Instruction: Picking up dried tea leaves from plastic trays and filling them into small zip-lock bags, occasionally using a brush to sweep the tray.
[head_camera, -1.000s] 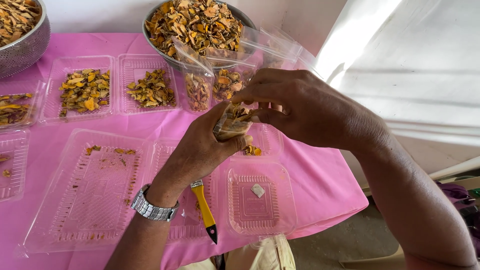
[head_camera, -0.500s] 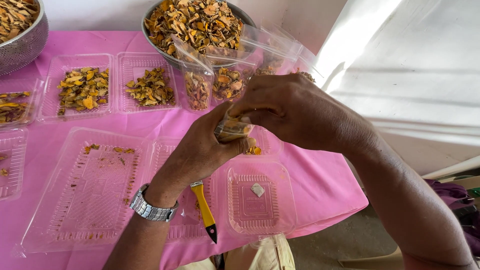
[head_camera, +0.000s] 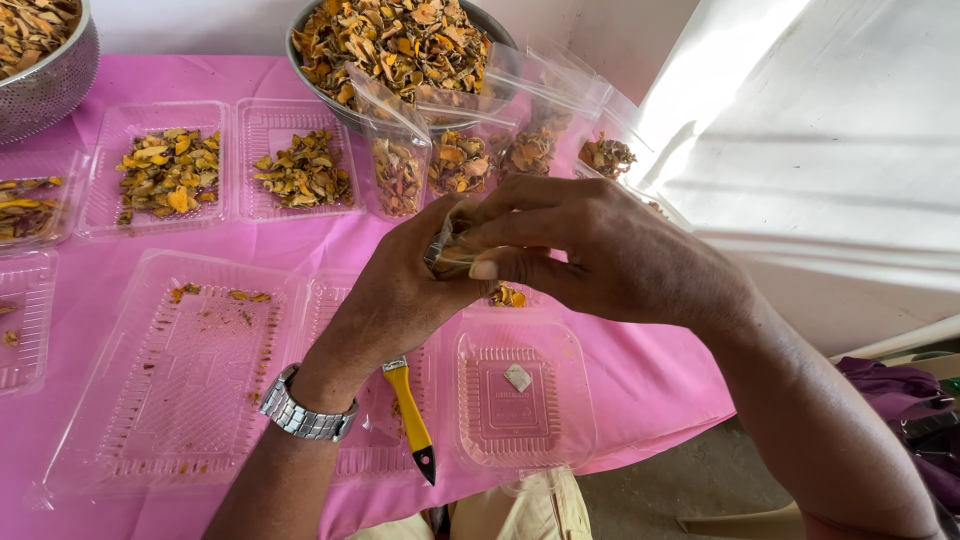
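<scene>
Two hands meet over the middle of the pink tablecloth (head_camera: 330, 240), both pinched shut on one small clear packet (head_camera: 447, 255) held between them, above the table. The left hand (head_camera: 400, 295), with a metal watch (head_camera: 300, 410) at its wrist, cups the packet from below with its fingers curled. The right hand (head_camera: 600, 250) comes in from the other side, thumb and fingertips pressed on the packet's top edge; what the packet holds I cannot make out. Just under the hands lies a yellow-handled tool (head_camera: 413, 420) with a dark tip, resting on an open clear plastic tray (head_camera: 170, 380) dusted with orange crumbs. Beside it sits a smaller empty clear container (head_camera: 520, 400) with a little white scrap inside. Farther back, a big metal bowl (head_camera: 310, 60) is heaped with dried orange-yellow pieces, and upright clear bags (head_camera: 400, 160) partly filled with the same stand in front of it. Two shallow trays (head_camera: 240, 160) to the left carry spread piles of the pieces. Another metal bowl (head_camera: 50, 80) sits at the far left corner. Sunlight falls on a white wall (head_camera: 800, 130) to the right.
</scene>
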